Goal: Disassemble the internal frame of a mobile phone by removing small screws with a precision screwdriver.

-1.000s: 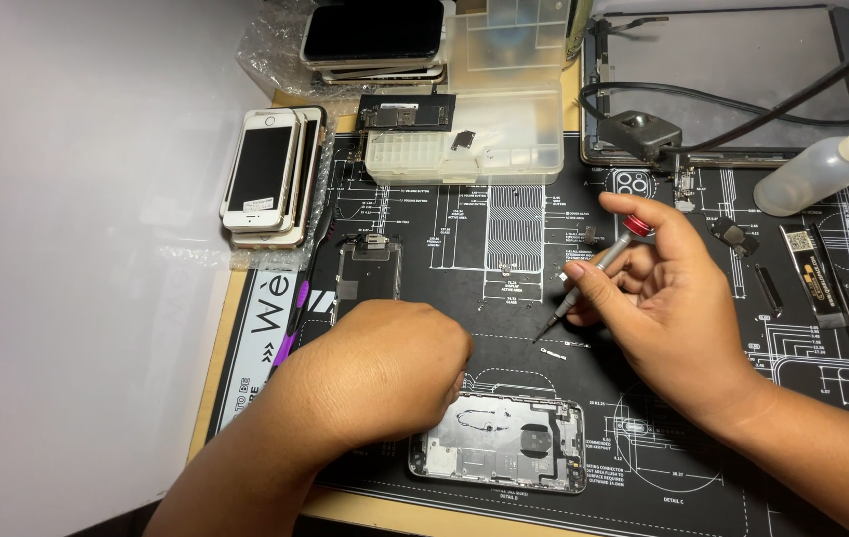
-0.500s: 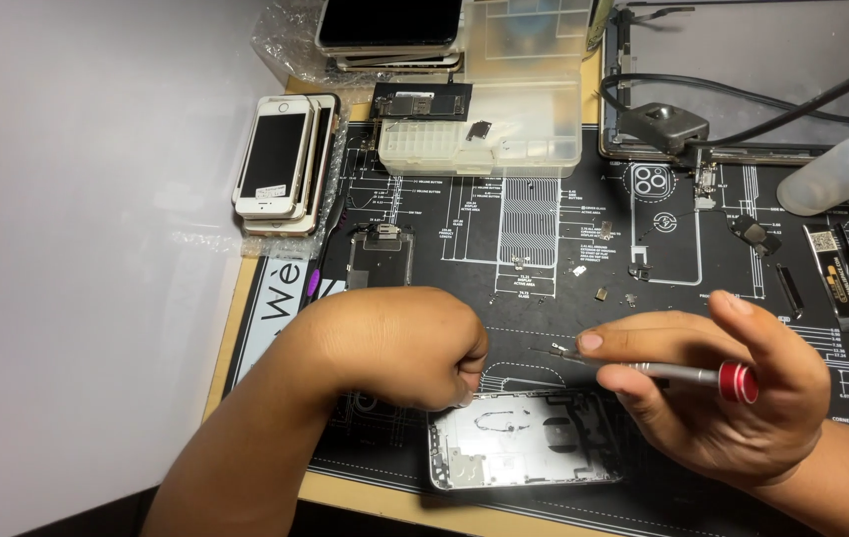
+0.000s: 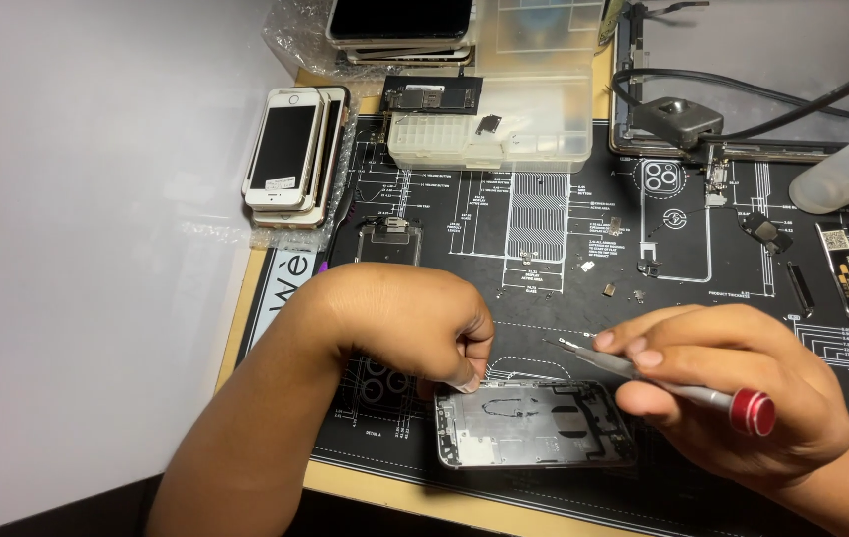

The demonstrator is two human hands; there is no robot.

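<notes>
Left hand [image 3: 414, 323] curled shut, fingertips pinching the top edge of the phone shell [image 3: 534, 423]. Shell lies flat, open side up, on the black mat [image 3: 564, 249] near the bench's front edge. Right hand [image 3: 733, 388] grips a screwdriver [image 3: 663, 381], red cap toward the wrist, tip pointing left just above the shell's upper edge. Small screws and brackets scattered mid-mat. Phone stack [image 3: 290, 154] at the mat's left corner, clear parts box [image 3: 504, 129] behind.
</notes>
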